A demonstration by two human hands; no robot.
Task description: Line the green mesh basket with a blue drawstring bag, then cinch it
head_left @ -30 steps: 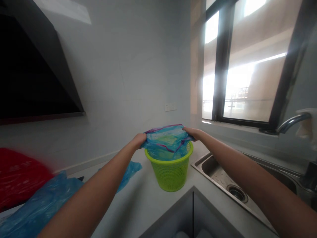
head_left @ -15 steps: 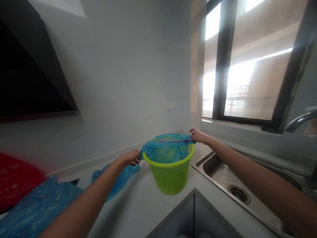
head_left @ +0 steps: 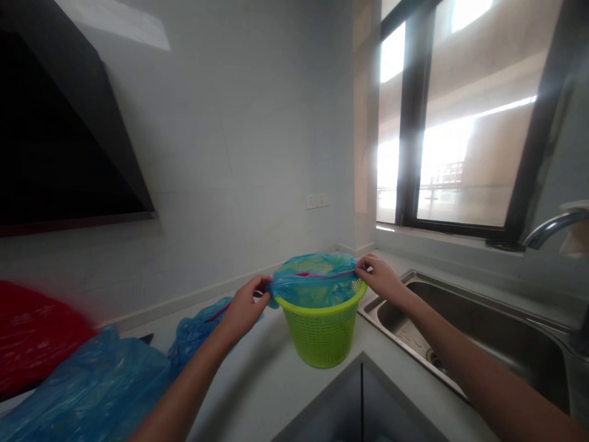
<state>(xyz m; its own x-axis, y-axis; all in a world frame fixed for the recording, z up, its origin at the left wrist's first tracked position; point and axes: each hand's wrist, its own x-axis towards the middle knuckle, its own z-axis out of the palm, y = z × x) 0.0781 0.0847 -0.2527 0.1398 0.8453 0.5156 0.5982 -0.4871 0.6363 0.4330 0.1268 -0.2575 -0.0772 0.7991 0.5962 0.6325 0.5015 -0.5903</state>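
— What do the hands have hold of?

— A blue plastic bag [head_left: 315, 281] that sits in the mouth of a lime-green mesh basket [head_left: 322, 328]. The left hand [head_left: 243, 310] pinches the bag's edge at the basket's left rim, fingers closed on the film. The right hand [head_left: 381, 277] pinches the edge at the right rim, thumb and fingers pressed together on it.

— And where does the basket stand?

— Upright on the pale countertop [head_left: 257, 387], near the corner of the worktop, just beside the steel sink [head_left: 483, 331] on its right.

— How does the bag lie on it?

— Its opening is stretched across between the two hands, with a red drawstring line running along the top edge. The film drapes over the rim at the left and front; on the far side I cannot tell whether it is over the rim, since the bag itself blocks the view.

— Anything else around?

— More blue plastic bags [head_left: 92, 387] lie crumpled on the counter to the left, one of them close under the left forearm. Beyond them is something red [head_left: 37, 331], blurred. A black range hood [head_left: 59, 135] hangs on the wall at upper left, a wall socket [head_left: 317, 200] sits above the basket, a window [head_left: 460, 116] is at the right, and a tap [head_left: 550, 227] curves over the sink.
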